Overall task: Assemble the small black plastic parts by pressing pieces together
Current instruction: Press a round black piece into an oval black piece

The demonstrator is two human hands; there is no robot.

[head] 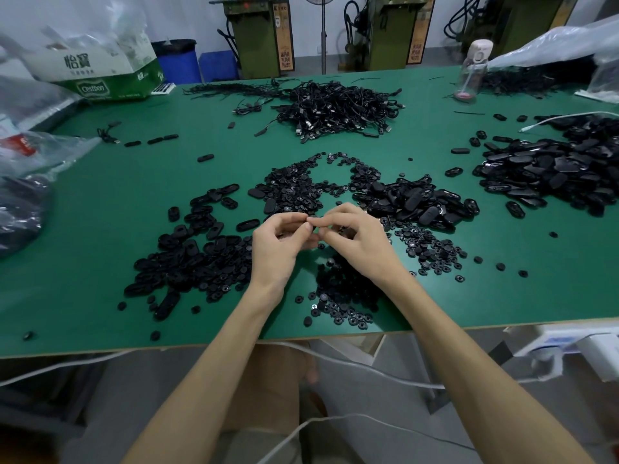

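Both hands work just above the green table (100,236), in the middle of the piles. The left hand (280,246) and the right hand (359,242) have curled fingers, and their thumb and index tips come together at one spot. There they pinch a small black part (312,224) from two sides. The fingertips hide nearly all of it, so I cannot tell if it is one piece or two pieces already joined. I judge this is the pressing step: each hand holds its side and pushes vs. the other, lifted off the table so the fingers have free room.

The stock lies in a ring around the hands, prob. so that each sort is in short reach w/o mixing. Oval shells (187,259) are at the left, and round discs (294,187) are just behind the hands. More oval pieces (413,204) lie behind at the right, and a 2nd disc group (432,251) is beside the right hand. The heap of cables (335,108) at the back and the big heap of oval covers (549,172) at far right are well apart. Maybe they are for another step; I cannot tell.

Risk, in my opinion: the part is very small, and if it slips it falls among pieces that look the same.
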